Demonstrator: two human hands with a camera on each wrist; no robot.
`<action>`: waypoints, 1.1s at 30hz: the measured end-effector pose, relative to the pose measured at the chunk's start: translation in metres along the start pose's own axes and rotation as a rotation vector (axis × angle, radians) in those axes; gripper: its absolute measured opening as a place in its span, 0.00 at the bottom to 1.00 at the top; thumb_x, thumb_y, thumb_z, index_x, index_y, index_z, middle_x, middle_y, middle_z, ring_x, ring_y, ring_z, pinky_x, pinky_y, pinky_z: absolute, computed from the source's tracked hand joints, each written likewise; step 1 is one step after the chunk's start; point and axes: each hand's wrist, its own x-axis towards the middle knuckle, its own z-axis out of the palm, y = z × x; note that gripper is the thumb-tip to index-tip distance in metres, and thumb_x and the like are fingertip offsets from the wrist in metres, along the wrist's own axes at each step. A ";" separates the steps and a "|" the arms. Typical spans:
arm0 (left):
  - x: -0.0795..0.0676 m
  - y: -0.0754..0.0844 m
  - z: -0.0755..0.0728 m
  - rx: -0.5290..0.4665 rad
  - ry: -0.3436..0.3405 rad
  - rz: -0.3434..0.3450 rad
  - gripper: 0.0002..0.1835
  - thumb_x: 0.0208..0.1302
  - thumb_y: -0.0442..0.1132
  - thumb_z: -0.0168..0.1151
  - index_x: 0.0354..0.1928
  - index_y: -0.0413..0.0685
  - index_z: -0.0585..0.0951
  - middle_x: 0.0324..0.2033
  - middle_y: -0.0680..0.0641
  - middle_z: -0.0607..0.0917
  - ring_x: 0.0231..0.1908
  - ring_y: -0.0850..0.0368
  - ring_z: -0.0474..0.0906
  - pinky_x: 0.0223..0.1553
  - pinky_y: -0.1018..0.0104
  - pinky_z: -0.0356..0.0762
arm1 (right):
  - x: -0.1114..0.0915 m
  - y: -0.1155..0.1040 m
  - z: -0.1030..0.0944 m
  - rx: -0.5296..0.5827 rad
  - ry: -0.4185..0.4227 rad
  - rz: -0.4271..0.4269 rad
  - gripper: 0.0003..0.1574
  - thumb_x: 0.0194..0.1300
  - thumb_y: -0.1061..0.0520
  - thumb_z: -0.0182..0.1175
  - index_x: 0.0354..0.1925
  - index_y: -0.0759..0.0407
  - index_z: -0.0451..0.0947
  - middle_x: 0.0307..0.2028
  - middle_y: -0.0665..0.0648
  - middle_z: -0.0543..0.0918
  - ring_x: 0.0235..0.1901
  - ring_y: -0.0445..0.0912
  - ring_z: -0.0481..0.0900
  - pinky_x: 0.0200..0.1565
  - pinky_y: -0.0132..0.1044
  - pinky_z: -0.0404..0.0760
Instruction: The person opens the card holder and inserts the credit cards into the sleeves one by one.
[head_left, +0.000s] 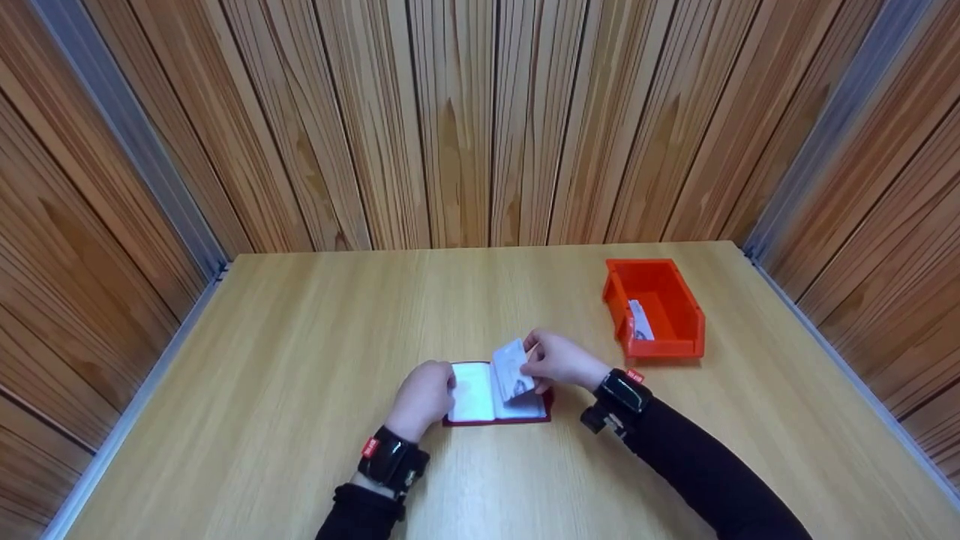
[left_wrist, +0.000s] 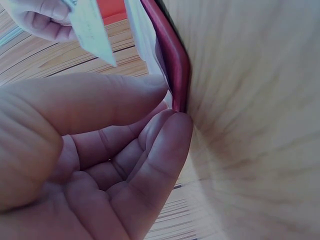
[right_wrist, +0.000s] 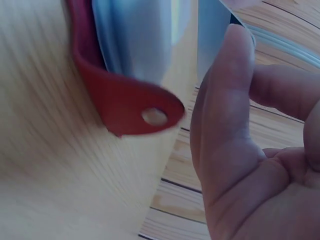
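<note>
A red card holder (head_left: 498, 422) with clear plastic sleeves lies spread on the table in front of me. My left hand (head_left: 424, 391) pinches its left edge; in the left wrist view the thumb is on the sleeves and the fingertips are at the red cover (left_wrist: 176, 57). My right hand (head_left: 562, 361) holds a pale printed card (head_left: 511, 367) between thumb and fingers, tilted above the right-hand sleeves. The right wrist view shows this card (right_wrist: 211, 37) at the fingertips, apart from the holder's red strap (right_wrist: 127, 105) with its hole.
An orange bin (head_left: 666, 349) stands at the back right of the table, with another pale card (head_left: 640, 321) leaning inside by its left wall. Wood-panelled walls (head_left: 450, 127) close in the table at the back and on both sides.
</note>
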 end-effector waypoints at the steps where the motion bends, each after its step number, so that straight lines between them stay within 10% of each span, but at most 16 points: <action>1: 0.000 0.000 0.000 -0.004 -0.001 -0.003 0.06 0.54 0.24 0.65 0.31 0.40 0.79 0.26 0.48 0.77 0.30 0.52 0.74 0.36 0.56 0.75 | 0.000 0.000 0.002 -0.002 -0.002 0.005 0.19 0.65 0.63 0.65 0.52 0.62 0.70 0.28 0.58 0.79 0.21 0.46 0.80 0.32 0.39 0.84; 33: -0.001 0.000 -0.001 -0.014 0.013 0.013 0.06 0.52 0.23 0.65 0.32 0.38 0.80 0.28 0.47 0.79 0.31 0.50 0.76 0.37 0.56 0.77 | 0.009 -0.006 0.030 -0.068 0.000 0.017 0.18 0.63 0.64 0.66 0.49 0.64 0.72 0.29 0.58 0.79 0.19 0.44 0.79 0.22 0.33 0.79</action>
